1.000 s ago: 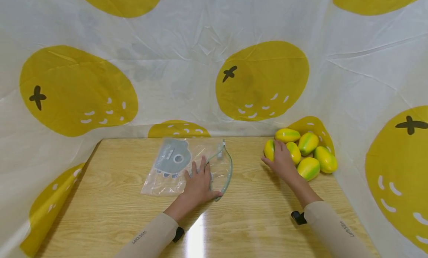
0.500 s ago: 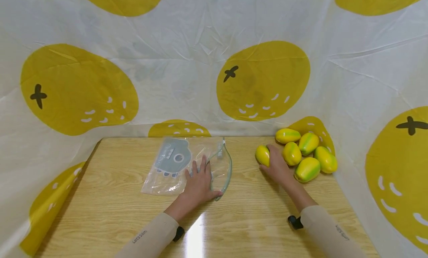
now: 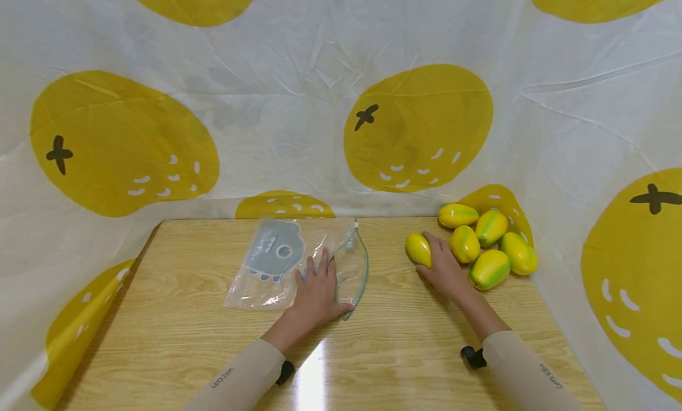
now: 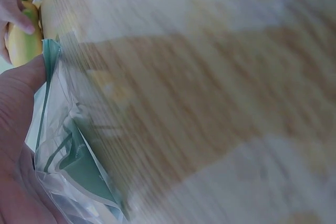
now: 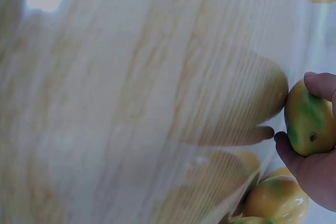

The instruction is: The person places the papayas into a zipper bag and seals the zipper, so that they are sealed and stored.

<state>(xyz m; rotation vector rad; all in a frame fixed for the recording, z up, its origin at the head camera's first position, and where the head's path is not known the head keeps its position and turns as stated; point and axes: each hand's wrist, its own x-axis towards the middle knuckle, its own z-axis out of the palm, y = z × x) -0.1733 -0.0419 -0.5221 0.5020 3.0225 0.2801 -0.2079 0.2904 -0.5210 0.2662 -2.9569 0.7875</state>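
Note:
A clear plastic zip bag (image 3: 247, 294) with a grey-green cartoon print lies flat on the table, its green-edged mouth (image 3: 364, 275) gaping to the right. Across the bag near that mouth, my left hand (image 3: 315, 295) rests with fingers spread; its thumb touches the green edge (image 4: 50, 59) in the left wrist view. My right hand (image 3: 443, 269) grips a yellow mango (image 3: 418, 249) with green patches, thumb and fingers around it. The mango (image 5: 310, 116) is close to the table surface; whether it touches cannot be told. Several similar mangoes (image 3: 490, 269) lie just right of this hand.
The wooden table (image 3: 186, 352) ends at a white curtain (image 3: 277, 150) printed with big yellow fruit, at the back and both sides. The mango pile sits in the back right corner against the curtain. Bare wood separates the bag from the held mango.
My right hand has brought one mango leftward, away from the pile, and has nearly stopped over the last half second. The left hand and bag have stayed in place.

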